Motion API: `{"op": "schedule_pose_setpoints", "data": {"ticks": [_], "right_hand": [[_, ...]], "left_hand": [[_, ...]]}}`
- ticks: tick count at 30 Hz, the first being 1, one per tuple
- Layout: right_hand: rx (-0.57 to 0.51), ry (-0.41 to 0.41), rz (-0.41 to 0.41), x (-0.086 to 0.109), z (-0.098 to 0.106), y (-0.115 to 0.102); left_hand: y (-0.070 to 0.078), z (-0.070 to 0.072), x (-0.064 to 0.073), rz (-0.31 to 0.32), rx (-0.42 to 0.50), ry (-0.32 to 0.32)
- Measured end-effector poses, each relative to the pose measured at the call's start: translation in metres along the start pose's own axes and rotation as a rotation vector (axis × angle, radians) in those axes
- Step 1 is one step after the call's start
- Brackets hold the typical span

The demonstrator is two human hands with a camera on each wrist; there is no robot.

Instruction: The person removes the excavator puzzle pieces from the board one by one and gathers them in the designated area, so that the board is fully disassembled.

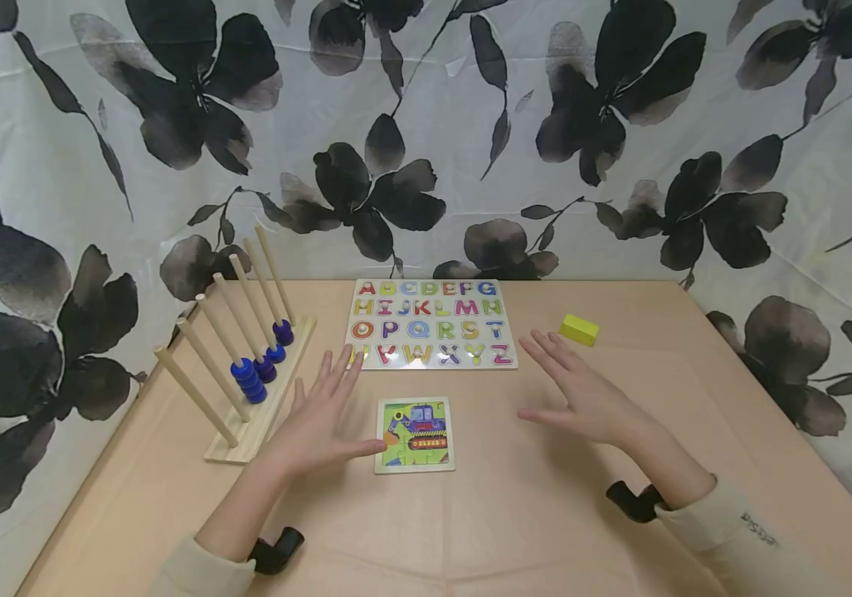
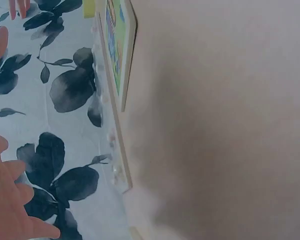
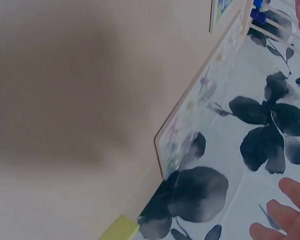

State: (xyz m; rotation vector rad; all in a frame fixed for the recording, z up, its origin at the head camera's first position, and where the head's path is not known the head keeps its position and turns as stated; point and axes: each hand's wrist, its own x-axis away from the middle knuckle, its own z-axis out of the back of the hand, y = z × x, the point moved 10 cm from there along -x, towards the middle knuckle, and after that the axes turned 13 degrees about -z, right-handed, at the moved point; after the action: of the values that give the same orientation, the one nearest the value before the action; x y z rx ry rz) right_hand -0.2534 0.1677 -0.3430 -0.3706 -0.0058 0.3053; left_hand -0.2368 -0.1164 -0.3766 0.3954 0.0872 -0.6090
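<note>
My left hand (image 1: 324, 419) hovers with spread fingers between the wooden peg rack (image 1: 246, 444) and a small square picture puzzle (image 1: 416, 435) of a digger. Its thumb overlaps the puzzle's left edge in the head view; whether it touches cannot be told. Blue beads (image 1: 250, 381) sit on several of the rack's pegs. On the right, my right hand (image 1: 582, 398) is held above the table with fingers straight and nothing in it. Just beyond its fingertips lies a yellow block (image 1: 579, 329). Behind the puzzle is a white alphabet board (image 1: 431, 336) with coloured letters.
A pale wooden table (image 1: 500, 531) carries everything. Behind it hangs a white cloth (image 1: 485, 199) with dark flowers. The peg rack's tall pegs lean up at the left, near the table's left edge. Black straps (image 1: 276, 551) circle both wrists.
</note>
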Motion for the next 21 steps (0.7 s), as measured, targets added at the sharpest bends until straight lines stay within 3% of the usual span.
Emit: {"op": "schedule_pose_setpoints", "data": {"ticks": [9, 21], "right_hand": [[-0.035, -0.071, 0.039, -0.008, -0.022, -0.024], [-0.039, -0.131, 0.068, -0.026, -0.053, -0.05]], "left_hand": [[0.003, -0.015, 0.006, 0.023, 0.183, 0.014], [-0.001, -0.032, 0.006, 0.041, 0.335, -0.014]]}}
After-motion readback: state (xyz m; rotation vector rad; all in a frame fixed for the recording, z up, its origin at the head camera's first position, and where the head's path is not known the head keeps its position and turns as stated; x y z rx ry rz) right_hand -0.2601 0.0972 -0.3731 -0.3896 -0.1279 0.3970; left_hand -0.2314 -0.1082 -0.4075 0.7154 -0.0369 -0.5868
